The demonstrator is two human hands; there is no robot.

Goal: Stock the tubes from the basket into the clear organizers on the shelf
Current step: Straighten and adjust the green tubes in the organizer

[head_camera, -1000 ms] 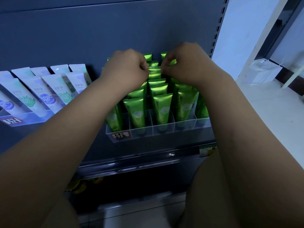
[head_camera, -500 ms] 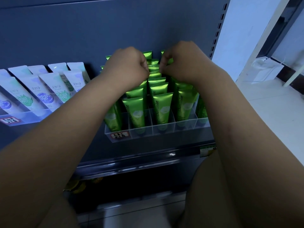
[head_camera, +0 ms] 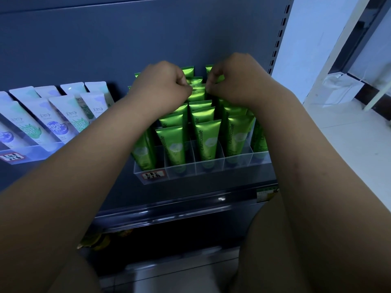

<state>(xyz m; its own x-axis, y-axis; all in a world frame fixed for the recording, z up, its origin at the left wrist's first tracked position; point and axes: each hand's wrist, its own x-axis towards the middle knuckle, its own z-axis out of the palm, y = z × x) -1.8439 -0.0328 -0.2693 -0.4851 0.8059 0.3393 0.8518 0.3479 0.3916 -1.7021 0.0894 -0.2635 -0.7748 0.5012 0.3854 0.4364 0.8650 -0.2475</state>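
Green glossy tubes (head_camera: 206, 142) are ranked in the clear plastic organizer (head_camera: 239, 166). At the back rows, left hand (head_camera: 163, 81) and right hand (head_camera: 234, 79) are curled, fingertips hidden; whether a tube is gripped cannot be told.

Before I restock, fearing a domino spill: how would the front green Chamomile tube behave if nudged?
The green tube probably tips, not rolls: it stands crimped-end up, leaning back. The clear organizer dividers should likely catch it. Its glossy skin looks slippery, perhaps.

Your left hand (head_camera: 163, 83) and right hand (head_camera: 234, 81) draw slightly closer together, narrowing the gap between them over the green tubes (head_camera: 196, 96) near the clear organizer's (head_camera: 211, 168) back edge.
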